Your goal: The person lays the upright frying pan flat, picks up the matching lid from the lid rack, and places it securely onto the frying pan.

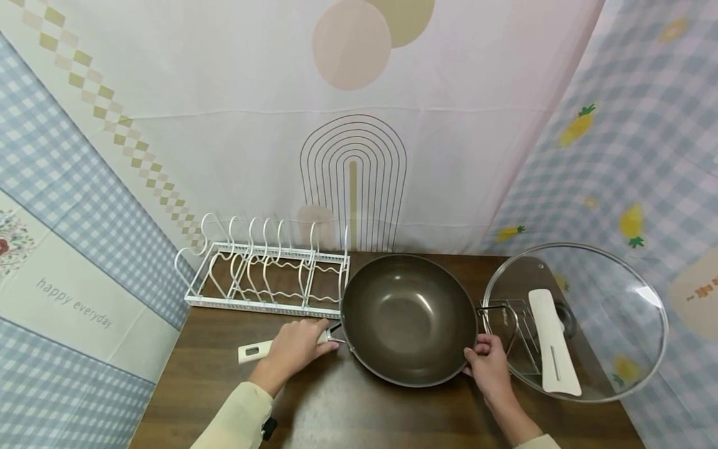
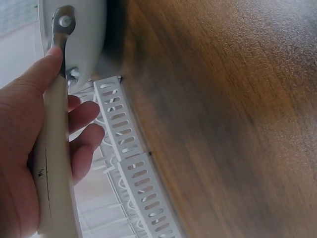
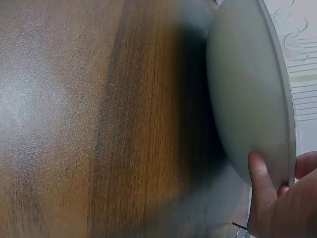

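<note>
A dark-lined wok point(image 1: 406, 324) is level in front of me, its cooking side facing up. My left hand point(image 1: 297, 343) grips its cream handle point(image 1: 255, 352) close to the pan; in the left wrist view the fingers curl round the handle point(image 2: 57, 178). At the lower right, my right hand point(image 1: 489, 368) pinches the wok's rim. The right wrist view has one digit of that hand point(image 3: 282, 198) against the pale outer wall point(image 3: 247, 89) and others over the edge. Whether the base touches the table I cannot tell.
A white wire rack point(image 1: 269, 305) with upright loops stands left of the wok, close to its rim. On the right, a large glass lid point(image 1: 617, 349) with a long white handle point(image 1: 552, 343) is over a wire frame point(image 1: 524, 337). Patterned cloths surround the wooden table point(image 1: 336, 418).
</note>
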A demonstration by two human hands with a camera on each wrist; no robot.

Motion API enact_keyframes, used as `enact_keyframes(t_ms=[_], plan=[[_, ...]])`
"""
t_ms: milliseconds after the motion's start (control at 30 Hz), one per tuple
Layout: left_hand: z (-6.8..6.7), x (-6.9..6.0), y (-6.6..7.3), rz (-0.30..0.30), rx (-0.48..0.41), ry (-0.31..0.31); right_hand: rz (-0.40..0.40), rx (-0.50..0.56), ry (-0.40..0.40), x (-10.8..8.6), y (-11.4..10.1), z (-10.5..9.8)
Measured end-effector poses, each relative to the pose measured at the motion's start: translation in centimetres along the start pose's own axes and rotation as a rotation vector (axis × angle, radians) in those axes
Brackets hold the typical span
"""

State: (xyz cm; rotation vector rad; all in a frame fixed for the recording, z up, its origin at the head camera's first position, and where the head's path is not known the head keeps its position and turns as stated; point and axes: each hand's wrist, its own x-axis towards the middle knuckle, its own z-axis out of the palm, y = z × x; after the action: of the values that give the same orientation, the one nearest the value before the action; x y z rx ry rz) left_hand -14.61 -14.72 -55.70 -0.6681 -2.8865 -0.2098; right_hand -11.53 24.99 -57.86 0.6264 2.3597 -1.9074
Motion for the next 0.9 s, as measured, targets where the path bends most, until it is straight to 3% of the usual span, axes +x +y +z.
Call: enact_keyframes(t_ms=[333,567,767,900], plan=[[-0.7,0.3,0.0,-0.034,-0.037,0.032,-0.024,-0.110,-0.051,0.1,0.0,-0.7],[-1.4,0.5,0.4,-0.004,-0.016,0.115,-0.268,-0.382,0.102,-0.1,0.1,-1.3],[-2.3,1.1,1.1,0.032,-0.007,0.156,-0.379,-0.399,0.106,-0.3,-1.4,-1.6],[-3.1,1.8,1.7,0.089,-0.007,0.213,-0.430,-0.426,0.102,-0.2,-2.6,-1.7]])
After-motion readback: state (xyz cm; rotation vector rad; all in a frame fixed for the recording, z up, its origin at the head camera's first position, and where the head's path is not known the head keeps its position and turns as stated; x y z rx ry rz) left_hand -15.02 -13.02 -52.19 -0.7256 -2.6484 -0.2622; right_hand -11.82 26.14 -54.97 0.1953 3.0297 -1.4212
